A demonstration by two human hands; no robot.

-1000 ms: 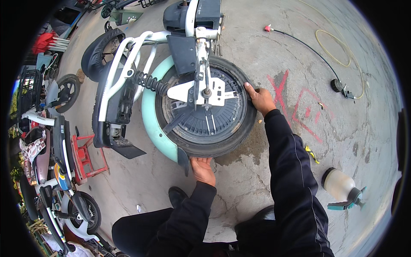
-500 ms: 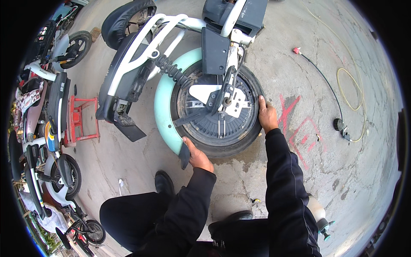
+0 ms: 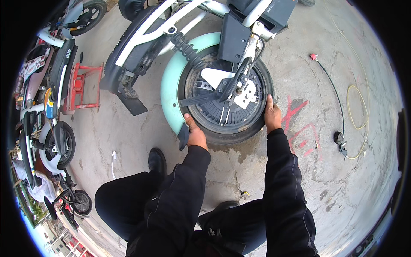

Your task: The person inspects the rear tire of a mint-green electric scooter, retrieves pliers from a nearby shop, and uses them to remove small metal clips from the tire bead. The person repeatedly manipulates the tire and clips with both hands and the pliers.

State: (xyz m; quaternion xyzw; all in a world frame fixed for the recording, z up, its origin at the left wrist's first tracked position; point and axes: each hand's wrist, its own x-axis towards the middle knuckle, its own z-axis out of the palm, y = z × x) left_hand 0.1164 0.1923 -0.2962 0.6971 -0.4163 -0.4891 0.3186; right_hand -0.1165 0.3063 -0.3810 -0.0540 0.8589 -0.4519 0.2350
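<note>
Black rubber tyre (image 3: pixel 229 138), circling a dark ribbed disc hub (image 3: pixel 209 112), lay within a curved mint-green fender (image 3: pixel 171 81), whose lower end the left hand (image 3: pixel 196 135) gripped while the right hand (image 3: pixel 272 116), well apart, clasped the tyre's right edge, a spread hold probably steadiest under even pressure.

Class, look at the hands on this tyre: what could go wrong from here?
Pinching: the right hand has its thumb on the tyre and its fingers out of sight, so they might get trapped if it drops.
Catching: the left hand is at the lower end of the mint-green fender, close to the tyre; if that turns, fingers could be nipped.
</note>
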